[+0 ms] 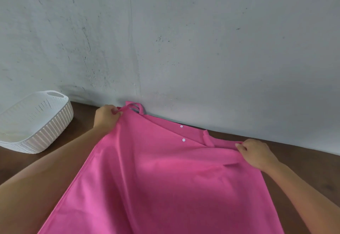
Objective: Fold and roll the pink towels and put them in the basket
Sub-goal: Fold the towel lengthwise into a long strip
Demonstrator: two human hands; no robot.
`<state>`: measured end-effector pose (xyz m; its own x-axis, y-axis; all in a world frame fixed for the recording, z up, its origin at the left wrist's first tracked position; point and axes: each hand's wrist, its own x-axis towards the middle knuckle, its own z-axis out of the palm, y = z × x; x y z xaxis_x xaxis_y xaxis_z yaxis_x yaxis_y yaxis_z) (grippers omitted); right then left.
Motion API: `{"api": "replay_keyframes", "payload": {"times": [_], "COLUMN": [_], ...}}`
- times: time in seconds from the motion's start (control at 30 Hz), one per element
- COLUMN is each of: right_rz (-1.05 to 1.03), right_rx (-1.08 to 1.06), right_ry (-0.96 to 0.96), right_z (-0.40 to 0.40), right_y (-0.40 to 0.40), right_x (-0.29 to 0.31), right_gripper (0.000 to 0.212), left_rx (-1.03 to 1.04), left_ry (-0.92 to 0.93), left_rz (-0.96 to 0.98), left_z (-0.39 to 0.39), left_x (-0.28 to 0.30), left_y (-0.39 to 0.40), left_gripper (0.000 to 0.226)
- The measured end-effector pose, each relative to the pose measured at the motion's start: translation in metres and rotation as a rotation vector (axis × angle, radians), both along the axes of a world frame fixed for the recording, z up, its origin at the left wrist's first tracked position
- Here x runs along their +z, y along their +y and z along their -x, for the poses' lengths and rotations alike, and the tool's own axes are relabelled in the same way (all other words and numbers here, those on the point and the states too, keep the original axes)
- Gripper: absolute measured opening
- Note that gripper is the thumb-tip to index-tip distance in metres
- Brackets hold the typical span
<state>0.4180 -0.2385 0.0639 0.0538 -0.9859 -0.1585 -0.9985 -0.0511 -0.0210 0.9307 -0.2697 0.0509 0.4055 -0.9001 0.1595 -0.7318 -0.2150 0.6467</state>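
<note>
Towel lies spread across the brown surface, far edge at the wall. Left hand pinches its far left corner; right hand pinches its right edge. Basket sits well left, apart from it.

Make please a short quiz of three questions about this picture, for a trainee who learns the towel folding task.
1. True or false: both hands grip the far edge of the pink towel.
2. The white basket stands on which side of the towel? A) left B) right C) behind it
3. How many white snap buttons show on the towel?

Key
1. True: the left hand holds the far left corner, and the right hand holds the far right corner.
2. A; it holds no towel.
3. Two.
</note>
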Motion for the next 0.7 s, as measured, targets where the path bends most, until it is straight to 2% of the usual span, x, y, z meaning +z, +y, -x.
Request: {"api": "replay_keyframes", "payload": {"times": [0.1, 0.27, 0.4, 0.57, 0.7], "right_rz": [-0.024, -0.023, 0.049, 0.105, 0.149], "right_rx": [-0.011, -0.090, -0.121, -0.160, -0.201], "right_ry": [0.075, -0.021, 0.000, 0.031, -0.023], "right_z": [0.007, 0.015, 0.019, 0.010, 0.000], "right_y": [0.009, 0.038, 0.053, 0.050, 0.032], "right_x": [0.002, -0.004, -0.007, -0.003, 0.004], "right_gripper": [0.045, 0.012, 0.035, 0.044, 0.049], "left_rx": [0.011, 0.050, 0.063, 0.105, 0.132], "left_ry": [0.003, 0.162, 0.289, 0.435, 0.417], "left_rz": [0.047, 0.068, 0.069, 0.064, 0.064], "left_z": [-0.002, -0.005, -0.002, 0.003, 0.009], "left_x": [0.013, 0.019, 0.006, -0.023, -0.035], "left_y": [0.022, 0.083, 0.127, 0.170, 0.184], "left_gripper": [0.016, 0.004, 0.007, 0.012, 0.014]}}
